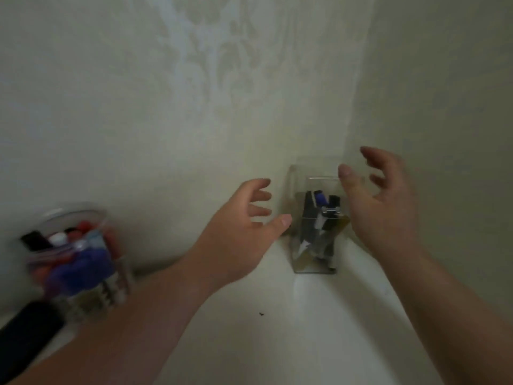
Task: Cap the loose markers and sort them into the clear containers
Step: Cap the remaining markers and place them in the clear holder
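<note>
1. The left hand (pixel 244 226) and right hand (pixel 380 201), fingers spread and holding nothing, flank the square clear container (pixel 315 232) of markers in the wall corner
2. A round clear container (pixel 80 254) of markers stands far left

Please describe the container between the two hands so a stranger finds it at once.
Find where the wall corner meets the white surface. The square clear container stands there, between the left hand and right hand. Unlike the round container far left, it holds mostly black markers.
</note>
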Demonstrator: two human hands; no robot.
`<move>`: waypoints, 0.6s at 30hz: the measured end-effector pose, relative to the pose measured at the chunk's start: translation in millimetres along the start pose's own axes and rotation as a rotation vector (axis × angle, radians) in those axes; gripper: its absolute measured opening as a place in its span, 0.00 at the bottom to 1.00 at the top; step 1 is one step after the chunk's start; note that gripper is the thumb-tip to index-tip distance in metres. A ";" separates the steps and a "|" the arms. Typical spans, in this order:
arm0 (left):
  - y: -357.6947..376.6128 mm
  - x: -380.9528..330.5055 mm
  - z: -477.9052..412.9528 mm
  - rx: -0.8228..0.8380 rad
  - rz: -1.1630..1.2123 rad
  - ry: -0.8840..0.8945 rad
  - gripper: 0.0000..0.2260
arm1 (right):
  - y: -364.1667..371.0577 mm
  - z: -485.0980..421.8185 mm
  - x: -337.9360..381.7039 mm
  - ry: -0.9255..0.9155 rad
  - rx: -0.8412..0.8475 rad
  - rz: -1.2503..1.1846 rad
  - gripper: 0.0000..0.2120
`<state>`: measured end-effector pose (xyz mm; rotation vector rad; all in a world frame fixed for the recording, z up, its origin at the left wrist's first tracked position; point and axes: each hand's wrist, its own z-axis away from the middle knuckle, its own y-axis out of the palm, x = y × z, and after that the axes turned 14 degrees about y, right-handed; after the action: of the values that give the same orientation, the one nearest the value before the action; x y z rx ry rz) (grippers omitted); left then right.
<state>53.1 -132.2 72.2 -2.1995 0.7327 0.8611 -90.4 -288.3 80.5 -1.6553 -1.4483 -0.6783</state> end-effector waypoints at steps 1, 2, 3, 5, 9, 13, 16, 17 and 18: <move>-16.5 -1.0 18.0 -0.064 -0.039 0.034 0.18 | 5.8 12.2 5.6 -0.205 -0.056 0.016 0.18; -34.0 -0.8 34.5 -0.142 -0.080 0.069 0.14 | 16.1 25.5 12.1 -0.366 -0.045 -0.002 0.16; -52.0 -0.5 50.4 -0.215 -0.129 0.101 0.11 | 30.6 40.7 21.9 -0.456 0.021 -0.049 0.14; -88.3 3.0 77.6 -0.350 -0.285 0.172 0.05 | 66.6 72.2 45.5 -0.394 0.281 -0.141 0.13; -153.1 9.6 124.0 -0.600 -0.693 0.360 0.03 | 140.6 125.9 88.9 0.076 0.804 -0.189 0.16; -185.7 26.4 149.1 -0.805 -0.393 -0.127 0.28 | 186.0 157.7 102.4 0.329 1.045 -0.286 0.26; -173.7 35.8 152.6 -0.542 -0.051 -0.295 0.28 | 190.6 168.2 100.5 0.329 1.157 -0.343 0.24; -165.3 39.0 152.5 -0.473 -0.062 -0.266 0.25 | 186.8 168.4 98.6 0.280 1.160 -0.314 0.24; -157.5 42.6 151.8 -0.438 -0.090 -0.233 0.25 | 181.0 166.9 95.7 0.233 1.143 -0.279 0.24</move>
<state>131.8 67.5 12.3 -2.4250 0.3510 1.3014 85.3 -97.4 31.0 -0.4825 -1.4614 -0.0856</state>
